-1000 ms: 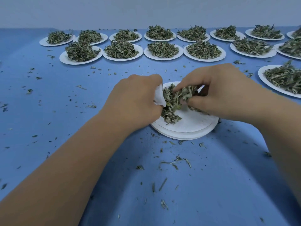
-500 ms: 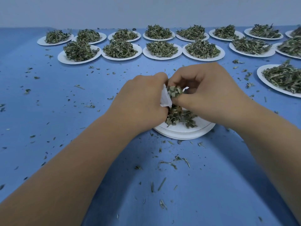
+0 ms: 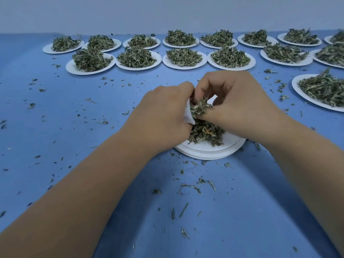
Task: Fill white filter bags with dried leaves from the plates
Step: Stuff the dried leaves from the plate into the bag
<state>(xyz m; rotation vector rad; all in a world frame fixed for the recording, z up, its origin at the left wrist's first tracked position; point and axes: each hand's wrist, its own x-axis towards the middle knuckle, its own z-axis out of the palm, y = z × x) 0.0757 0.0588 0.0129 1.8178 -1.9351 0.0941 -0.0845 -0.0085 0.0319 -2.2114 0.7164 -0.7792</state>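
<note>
Left hand (image 3: 163, 116): fingers curled round a white filter bag (image 3: 189, 116), grasping it; only a strip of the bag's edge shows at the thumb side, the rest is hidden inside the fist. Right hand (image 3: 240, 108): thumb and fingertips pinch a tuft of dried leaves (image 3: 200, 108) right at the bag's edge, touching it; whether the tuft is already inside the mouth cannot be told. The two hands meet knuckle to knuckle over the near plate (image 3: 208, 153) and cover its far half. Below them a small leaf pile (image 3: 204, 133) lies on that plate, left of its centre, partly under the left hand; the plate's near edge shows layered white rims, as of several plates stacked. Both forearms run in from the near corners and block much of the blue desk (image 3: 74, 127) on either side. Leaf scraps (image 3: 191, 187) are scattered over the desk, thickest just near of the plate and off to the far left. Far plates (image 3: 184, 67) stand in two rows along the far edge, each heaped with leaves, rims close or touching. One more heaped plate (image 3: 296, 86) sits at the right, cut by the frame. Beyond the desk, a plain pale wall (image 3: 167, 13).
</note>
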